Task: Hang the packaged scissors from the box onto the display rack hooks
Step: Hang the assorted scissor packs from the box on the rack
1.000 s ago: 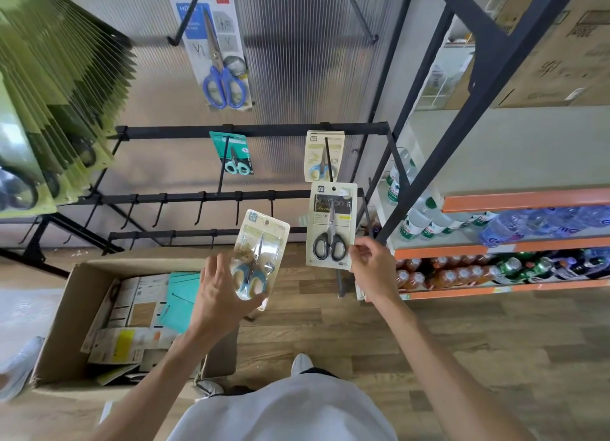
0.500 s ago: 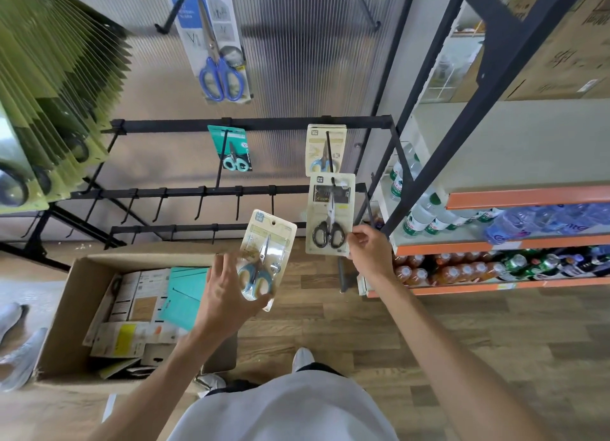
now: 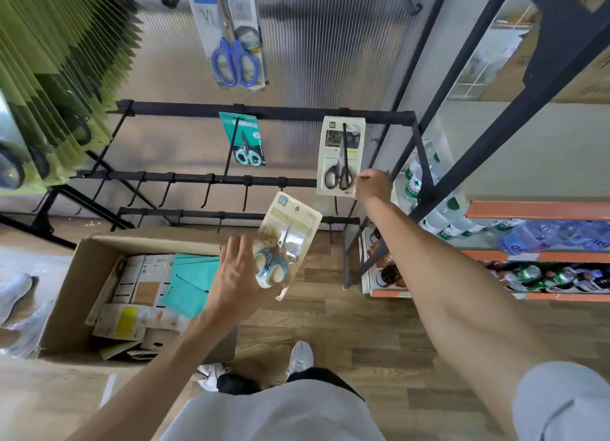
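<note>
Black-handled scissors pack (image 3: 340, 158) on its hook, right-hand fingers (image 3: 364, 176) pinching its edge; left-hand fingers (image 3: 244, 252) round blue-handled pack (image 3: 287, 242).

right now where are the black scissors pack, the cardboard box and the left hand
black scissors pack (image 3: 340, 158): head view, card middle
cardboard box (image 3: 62, 312): head view, left wall
left hand (image 3: 236, 275): head view, back of hand

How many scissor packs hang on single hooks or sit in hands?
4: blue-handled pack up top, teal pack mid rail, black-handled pack pinched by right hand, blister pack in left hand. An earlier pack may hide behind.
</note>
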